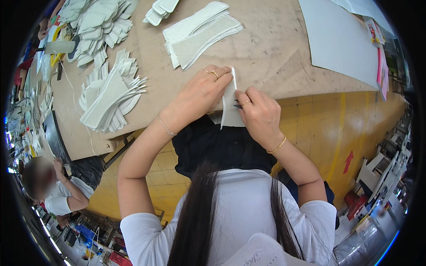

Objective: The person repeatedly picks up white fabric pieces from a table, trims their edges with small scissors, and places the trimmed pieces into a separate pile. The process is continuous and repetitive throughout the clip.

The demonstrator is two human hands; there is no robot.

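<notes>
A pale cream fabric piece hangs over the table's near edge, above my lap. My left hand pinches its upper part, fingers closed near the white edge strip. On the other side, my right hand is closed beside the same piece, thumb and forefinger close to its edge. Dark pointed tips stick out from the right fingers toward the fabric; they look like small thread snips, mostly hidden in the palm.
Similar cream pieces lie in a flat stack, a fanned pile and a large heap. A white sheet covers the table's right end. Another person sits at the lower left. A yellow floor shows beyond the table.
</notes>
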